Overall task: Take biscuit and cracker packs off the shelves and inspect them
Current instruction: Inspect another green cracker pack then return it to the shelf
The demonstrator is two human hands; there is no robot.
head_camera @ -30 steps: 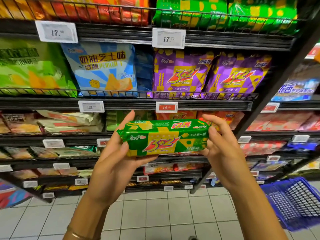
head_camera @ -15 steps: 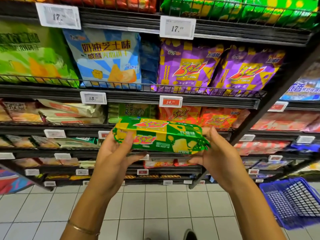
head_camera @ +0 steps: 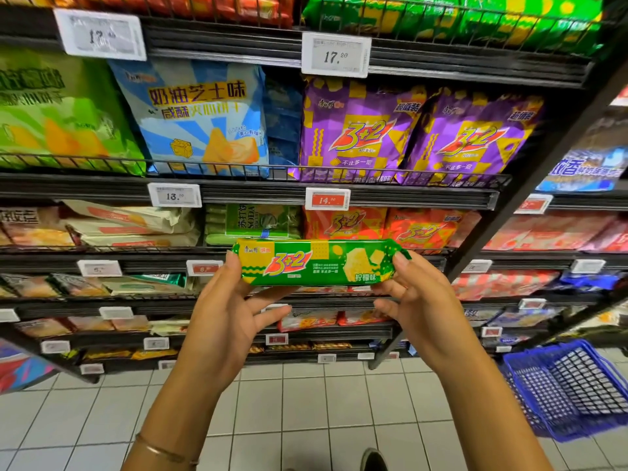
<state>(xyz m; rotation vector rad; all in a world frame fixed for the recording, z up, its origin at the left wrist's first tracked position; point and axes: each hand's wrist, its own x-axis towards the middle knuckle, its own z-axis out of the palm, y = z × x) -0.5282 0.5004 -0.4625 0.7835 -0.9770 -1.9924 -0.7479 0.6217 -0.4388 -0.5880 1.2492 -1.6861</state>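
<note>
Head view, hands (head_camera: pixel 319 321) gripping green pack (head_camera: pixel 319 263)

- I am looking at a shop aisle: black wire-fronted shelves (head_camera: pixel 390 195) packed with snack bags.
- Price tags (head_camera: pixel 334 55) clip along the shelves' front edges.
- A blue shopping basket (head_camera: pixel 571 385) sits right of the shelves, on the tiled floor (head_camera: pixel 306 409).

Green 3+2 cracker pack (head_camera: pixel 319 263) held level, front label facing camera. Left hand (head_camera: pixel 226 312) grips its left end, right hand (head_camera: pixel 416 302) its right end. Behind pack: shelves (head_camera: pixel 407 198); 2 purple 3+2 bags (head_camera: pixel 356 130) above pack; blue basket (head_camera: pixel 564 385) lower right of pack.
</note>
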